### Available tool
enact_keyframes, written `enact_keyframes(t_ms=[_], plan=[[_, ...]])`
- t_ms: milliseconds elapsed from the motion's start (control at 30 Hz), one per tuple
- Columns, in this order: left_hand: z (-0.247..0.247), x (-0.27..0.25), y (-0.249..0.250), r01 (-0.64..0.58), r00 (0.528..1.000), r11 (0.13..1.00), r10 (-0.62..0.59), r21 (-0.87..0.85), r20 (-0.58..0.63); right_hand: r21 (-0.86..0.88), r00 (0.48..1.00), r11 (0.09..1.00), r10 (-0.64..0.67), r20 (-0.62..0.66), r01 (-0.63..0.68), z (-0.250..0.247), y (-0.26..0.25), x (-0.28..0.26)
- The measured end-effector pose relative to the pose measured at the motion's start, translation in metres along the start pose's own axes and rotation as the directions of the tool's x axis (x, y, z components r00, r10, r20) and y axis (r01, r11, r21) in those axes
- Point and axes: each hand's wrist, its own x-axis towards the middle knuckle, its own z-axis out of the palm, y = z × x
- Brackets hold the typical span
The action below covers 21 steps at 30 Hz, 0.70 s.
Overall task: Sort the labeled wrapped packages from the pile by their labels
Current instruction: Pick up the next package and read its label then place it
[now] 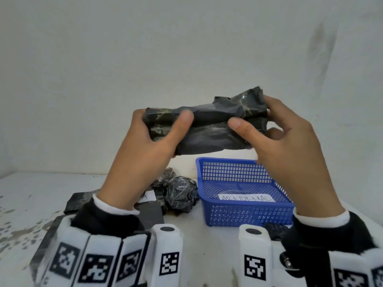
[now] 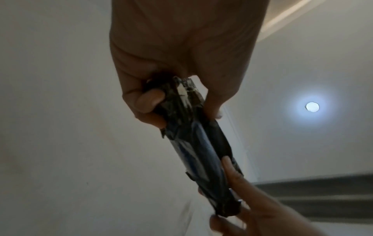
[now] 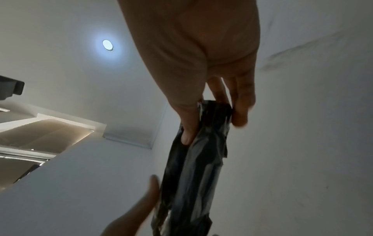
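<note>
Both hands hold one black plastic-wrapped package (image 1: 209, 125) up in the air above the table. My left hand (image 1: 153, 137) grips its left end, thumb on the near face. My right hand (image 1: 275, 131) pinches its right end between thumb and fingers. No label shows on the side facing me. The left wrist view shows the package (image 2: 201, 148) edge-on between the left hand (image 2: 171, 99) and the right hand's fingers. The right wrist view shows the package (image 3: 197, 167) in the right hand (image 3: 214, 121). On the table below lies a pile of black wrapped packages (image 1: 180, 193), one bearing a white label (image 1: 147, 196).
A blue mesh basket (image 1: 248, 214) with a white label (image 1: 246, 198) reading "ABNORMAL" stands on the white table at the right of the pile. Flat black packages (image 1: 78, 200) lie at the left. A white wall stands close behind.
</note>
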Motion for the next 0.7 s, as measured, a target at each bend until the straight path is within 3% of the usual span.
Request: enact_keyframes(t_ms=[100, 233, 400, 700], plan=[[0.0, 0.002, -0.001, -0.004, 1.0, 0.99, 0.005, -0.143, 0.005, -0.039, 0.998, 0.999, 0.036, 0.048, -0.035, -0.003, -0.003, 0.0], [-0.006, 0.008, -0.005, -0.003, 0.997, 0.97, 0.021, -0.243, 0.071, 0.134, 0.996, 0.988, 0.066, 0.063, -0.074, -0.006, -0.002, 0.001], [-0.018, 0.008, -0.003, 0.032, 0.986, 0.949, 0.022, -0.313, 0.168, 0.203, 0.99, 0.973, 0.086, 0.114, -0.108, -0.012, -0.001, 0.002], [-0.006, 0.006, 0.002, -0.041, 0.994, 0.954, 0.068, -0.295, 0.082, 0.14, 0.995, 0.988, 0.057, 0.08, -0.068, -0.012, -0.011, -0.001]])
